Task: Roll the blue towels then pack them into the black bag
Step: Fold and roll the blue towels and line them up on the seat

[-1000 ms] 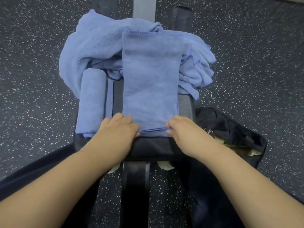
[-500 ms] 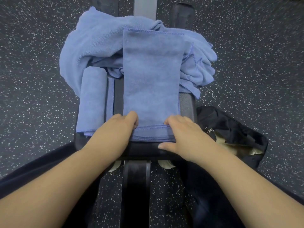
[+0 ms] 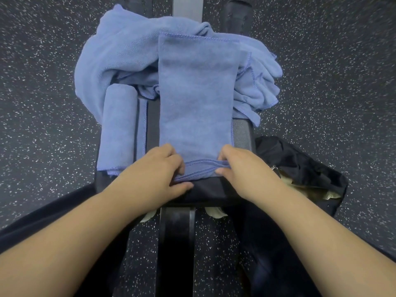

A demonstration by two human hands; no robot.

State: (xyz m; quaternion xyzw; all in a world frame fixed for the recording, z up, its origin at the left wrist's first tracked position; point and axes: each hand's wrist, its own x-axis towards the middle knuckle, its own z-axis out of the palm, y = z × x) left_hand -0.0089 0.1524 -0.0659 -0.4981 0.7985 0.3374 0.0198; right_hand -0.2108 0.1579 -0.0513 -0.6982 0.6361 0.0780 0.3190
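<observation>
Hands pinching folded towel near edge

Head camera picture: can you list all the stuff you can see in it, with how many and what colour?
folded towel: one, blue, flat along the bench middle, near edge pinched by both hands
rolled towel: one, blue, on the bench's left side
towel pile: count unclear, blue, heaped at the bench's far end
bag: one, black, open on the floor right of the bench
bench: one, black, centre
floor: dark, white-speckled, all around
left hand: one, fingers gripping the towel's near left corner
right hand: one, fingers gripping the near right corner
</observation>
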